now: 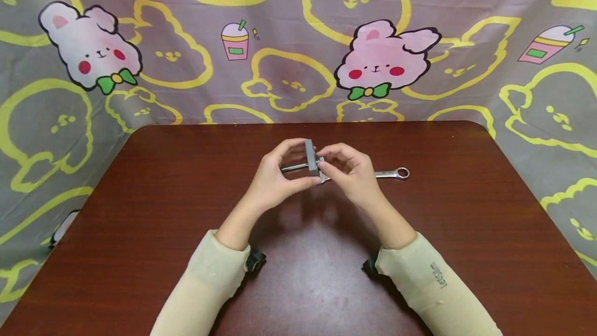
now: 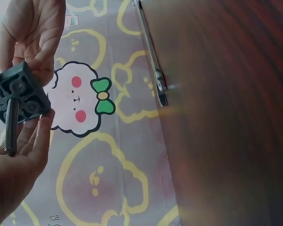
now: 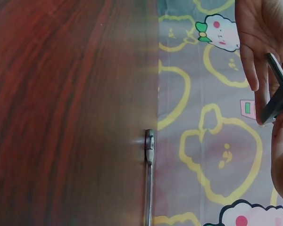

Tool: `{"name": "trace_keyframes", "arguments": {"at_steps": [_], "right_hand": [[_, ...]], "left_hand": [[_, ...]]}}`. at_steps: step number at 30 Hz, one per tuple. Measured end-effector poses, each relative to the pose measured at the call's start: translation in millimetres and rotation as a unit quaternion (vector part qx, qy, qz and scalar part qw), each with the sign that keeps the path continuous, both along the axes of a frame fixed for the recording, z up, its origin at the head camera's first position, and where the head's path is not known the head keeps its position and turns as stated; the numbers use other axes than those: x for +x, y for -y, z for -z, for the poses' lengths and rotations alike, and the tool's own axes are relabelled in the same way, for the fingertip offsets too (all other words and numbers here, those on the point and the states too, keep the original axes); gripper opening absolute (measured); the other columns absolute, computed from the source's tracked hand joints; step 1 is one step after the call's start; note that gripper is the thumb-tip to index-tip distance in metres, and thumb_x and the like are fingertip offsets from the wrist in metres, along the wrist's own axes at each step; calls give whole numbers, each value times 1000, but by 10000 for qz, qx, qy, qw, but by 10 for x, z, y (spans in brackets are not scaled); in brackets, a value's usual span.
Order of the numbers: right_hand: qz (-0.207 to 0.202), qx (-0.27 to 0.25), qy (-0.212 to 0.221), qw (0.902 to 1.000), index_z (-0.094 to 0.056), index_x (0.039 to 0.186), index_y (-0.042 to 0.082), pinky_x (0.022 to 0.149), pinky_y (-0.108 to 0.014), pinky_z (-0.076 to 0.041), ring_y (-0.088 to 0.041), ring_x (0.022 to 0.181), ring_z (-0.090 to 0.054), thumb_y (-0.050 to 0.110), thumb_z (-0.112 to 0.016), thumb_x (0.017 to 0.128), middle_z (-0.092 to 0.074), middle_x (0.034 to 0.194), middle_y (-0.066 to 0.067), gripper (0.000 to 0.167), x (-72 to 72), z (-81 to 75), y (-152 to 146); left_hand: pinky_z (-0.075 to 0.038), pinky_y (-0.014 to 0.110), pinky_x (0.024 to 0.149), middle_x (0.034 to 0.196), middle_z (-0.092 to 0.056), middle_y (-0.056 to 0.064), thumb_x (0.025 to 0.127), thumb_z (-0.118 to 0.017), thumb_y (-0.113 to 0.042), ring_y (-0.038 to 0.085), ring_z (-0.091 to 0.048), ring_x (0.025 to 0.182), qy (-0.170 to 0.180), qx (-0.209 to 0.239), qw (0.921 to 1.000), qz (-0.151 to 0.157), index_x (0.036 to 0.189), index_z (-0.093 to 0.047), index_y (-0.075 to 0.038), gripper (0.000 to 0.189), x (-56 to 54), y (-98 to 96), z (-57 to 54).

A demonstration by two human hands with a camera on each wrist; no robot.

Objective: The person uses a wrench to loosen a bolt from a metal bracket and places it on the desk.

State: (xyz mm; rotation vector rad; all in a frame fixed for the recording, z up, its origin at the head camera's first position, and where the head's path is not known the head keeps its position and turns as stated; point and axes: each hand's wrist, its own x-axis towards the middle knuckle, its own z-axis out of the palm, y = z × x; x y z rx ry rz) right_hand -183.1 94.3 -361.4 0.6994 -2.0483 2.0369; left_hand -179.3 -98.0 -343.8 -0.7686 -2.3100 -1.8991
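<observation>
A grey square block (image 1: 311,158) is held up over the table, gripped at its edges between the thumb and fingers of my left hand (image 1: 275,175). Through it runs a threaded metal bolt (image 2: 12,127), whose long shank sticks out on the left-hand side, towards my left palm. Molded round recesses show on that face in the left wrist view. On the block's other side, the thumb and fingertips of my right hand (image 1: 352,170) pinch the bolt's end; they largely cover it. Below and behind the right hand a metal combination wrench (image 1: 392,173) lies on the table, partly hidden.
The dark red-brown wooden table (image 1: 140,211) has rounded far corners. A grey curtain (image 1: 289,25) with yellow outlines and cartoon rabbits hangs behind it and along both sides. Black camera straps (image 1: 255,261) sit at the cuffs of the pale sleeves.
</observation>
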Motion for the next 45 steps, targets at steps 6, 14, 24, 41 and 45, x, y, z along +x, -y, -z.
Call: {"name": "trace_keyframes", "arguments": {"at_steps": [6,14,24,41,45], "right_hand": [[-404,-173,-260,9987,-66,104,-3,80,-20,-55,-11,93,-63,-12,-65,86,-66,100,2,20,-23,10,-5],[-743,116,-424,9963,-67,103,2,87,-23,-54,-13,97,-63,-17,-62,83,-64,105,-9,28,-67,16,-67],[-314,727,315,9964,-67,111,-5,71,-22,-57,-9,81,-66,-1,-66,91,-69,94,11,20,-77,-15,-215],[-232,451,-59,9987,-66,102,-7,75,-22,-58,-7,86,-66,-8,-66,88,-70,95,5,14,32,-53,-24],[-379,434,-352,9977,-64,97,-8,83,-23,-57,-9,97,-65,-15,-65,84,-66,103,-8,14,41,-41,-38]], "left_hand": [[-60,34,90,119,-68,20,74,-84,2,29,-70,107,73,221,9996,-167,131,-57,-5,64,4,-1,0],[-61,32,88,116,-70,13,72,-87,-2,24,-70,105,15,3,9995,-327,130,-58,-7,65,0,7,18],[-60,40,90,121,-69,7,73,-88,-9,21,-71,106,-54,-328,9990,-285,132,-58,-11,66,15,-55,53],[-61,35,88,121,-69,7,72,-88,-8,23,-71,106,-107,-370,9986,-352,130,-59,-17,66,99,71,-57],[-60,29,88,121,-69,7,72,-89,-9,17,-71,105,-98,-409,9985,-357,130,-59,-18,66,101,67,-50]]}}
